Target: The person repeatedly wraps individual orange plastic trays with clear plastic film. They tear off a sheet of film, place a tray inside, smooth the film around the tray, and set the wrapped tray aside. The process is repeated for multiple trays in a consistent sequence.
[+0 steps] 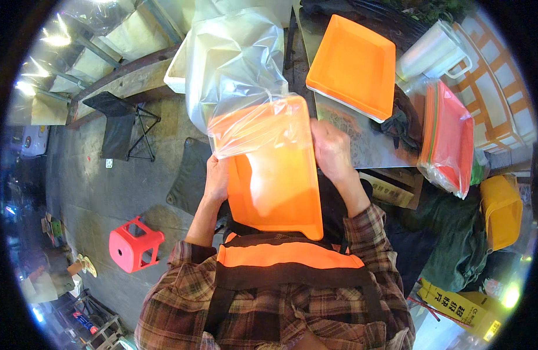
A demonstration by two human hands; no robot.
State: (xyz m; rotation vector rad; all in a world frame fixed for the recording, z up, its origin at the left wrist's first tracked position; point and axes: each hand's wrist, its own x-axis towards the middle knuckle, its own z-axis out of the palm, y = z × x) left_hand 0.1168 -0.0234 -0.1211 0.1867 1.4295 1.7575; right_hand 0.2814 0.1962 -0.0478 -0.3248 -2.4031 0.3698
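An orange plastic tray (275, 192) lies in front of my body, its near edge close to my waist. A clear plastic bag (238, 61) covers the tray's far part and billows out beyond it. My left hand (217, 177) pinches the tray's left edge where the bag's mouth crosses it. On the opposite side, my right hand (332, 148) is closed at the tray's right edge, with the fingertips partly hidden. Several similar orange trays (356, 65) are stacked on the table to the far right.
Bagged pink and orange trays (447, 140) lean at the table's (339, 116) right end, near a white pitcher (435, 50). A white foam box (177, 68) stands behind the bag. To my left are a red plastic stool (131, 245) and a black folding chair (116, 127).
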